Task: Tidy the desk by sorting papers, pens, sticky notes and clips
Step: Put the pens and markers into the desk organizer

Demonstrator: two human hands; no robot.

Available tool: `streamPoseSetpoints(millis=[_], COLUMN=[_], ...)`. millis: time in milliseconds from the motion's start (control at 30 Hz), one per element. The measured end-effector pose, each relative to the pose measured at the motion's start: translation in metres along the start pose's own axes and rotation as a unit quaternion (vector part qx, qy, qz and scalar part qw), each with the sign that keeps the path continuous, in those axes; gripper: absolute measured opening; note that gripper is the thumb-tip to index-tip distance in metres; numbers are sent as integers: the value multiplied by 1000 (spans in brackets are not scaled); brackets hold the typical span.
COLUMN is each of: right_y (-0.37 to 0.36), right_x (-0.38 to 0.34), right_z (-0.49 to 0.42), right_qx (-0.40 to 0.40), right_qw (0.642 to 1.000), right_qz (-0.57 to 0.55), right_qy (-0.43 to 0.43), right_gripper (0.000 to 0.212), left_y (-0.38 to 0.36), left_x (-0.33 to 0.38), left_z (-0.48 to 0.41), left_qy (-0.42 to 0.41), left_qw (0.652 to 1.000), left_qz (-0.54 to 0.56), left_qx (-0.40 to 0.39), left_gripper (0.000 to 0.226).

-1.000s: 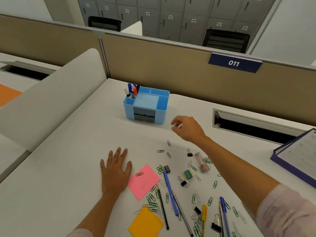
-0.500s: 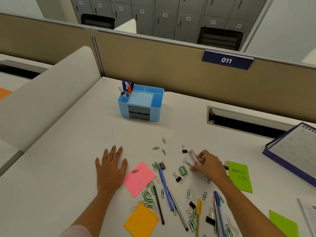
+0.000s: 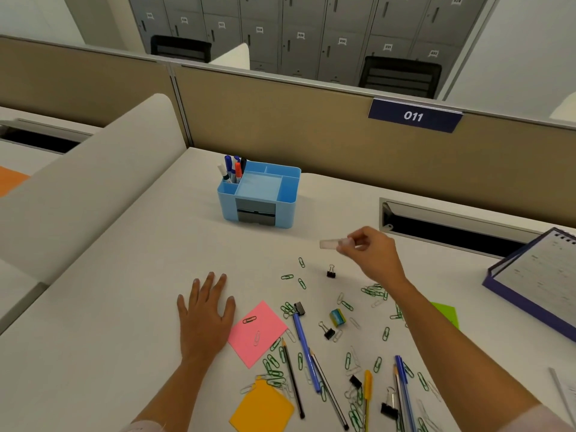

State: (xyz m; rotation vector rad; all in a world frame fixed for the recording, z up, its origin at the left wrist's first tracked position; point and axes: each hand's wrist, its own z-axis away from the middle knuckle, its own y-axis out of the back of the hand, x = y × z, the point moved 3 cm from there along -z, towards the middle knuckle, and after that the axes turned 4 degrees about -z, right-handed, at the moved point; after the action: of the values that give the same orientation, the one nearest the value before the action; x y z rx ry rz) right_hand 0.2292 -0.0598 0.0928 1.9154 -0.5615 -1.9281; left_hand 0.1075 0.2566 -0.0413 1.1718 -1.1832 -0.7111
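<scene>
Above bare desk (image 3: 124, 307) between the scattered paper clips (image 3: 286, 276) and the blue desk organizer (image 3: 286, 213), the right hand (image 3: 371, 257) pinches a small translucent oblong (image 3: 328, 244) by its right end, long axis level, free end pointing left, while the left hand (image 3: 204, 310) lies flat nearer, fingers slightly spread.

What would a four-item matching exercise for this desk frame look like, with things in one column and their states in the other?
Things
1. left hand
2. right hand
3. pink note
4. markers

States
a. stand in the organizer
b. lies flat on the desk
c. pinches a clear case
d. has two paper clips on it

Pairs: 1-b, 2-c, 3-d, 4-a
</scene>
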Motion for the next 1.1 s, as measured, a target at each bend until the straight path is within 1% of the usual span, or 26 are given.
streamPoseSetpoints(millis=[67, 167, 300, 500, 600, 700, 867, 1033, 1100], right_y=[-3, -10, -27, -61, -80, -94, -111, -118, -120], right_x=[-21, -48, -72, -92, -88, -83, -75, -66, -63], right_z=[-16, -43, -77, -109, -121, -127, -130, -127, -125], right_qx=[4, 30, 55, 19, -8, -38, -79, -100, -122], right_qw=[1000, 997, 994, 991, 991, 987, 959, 950, 938], right_qz=[-12, -17, -26, 2, 39, 98, 242, 273, 302], right_qy=[26, 67, 93, 132, 130, 118, 123, 115, 121], right_gripper=[20, 25, 29, 25, 19, 19, 21, 25, 29], left_y=[0, -1, -1, -1, 0, 0, 0, 0, 0], left_x=[0, 0, -1, 0, 1, 1, 1, 0, 0], left_z=[0, 0, 0, 0, 0, 0, 0, 0, 0], left_qy=[-1, 0, 2, 4, 4, 4, 3, 3, 2], left_qw=[1000, 1000, 1000, 1000, 1000, 1000, 1000, 1000, 1000], left_qz=[-2, -10, -10, -6, -5, -1, 0, 8, 4], left_qx=[1, -2, -2, 1, 3, 2, 3, 5, 5], left_gripper=[67, 68, 67, 66, 66, 66, 65, 64, 64])
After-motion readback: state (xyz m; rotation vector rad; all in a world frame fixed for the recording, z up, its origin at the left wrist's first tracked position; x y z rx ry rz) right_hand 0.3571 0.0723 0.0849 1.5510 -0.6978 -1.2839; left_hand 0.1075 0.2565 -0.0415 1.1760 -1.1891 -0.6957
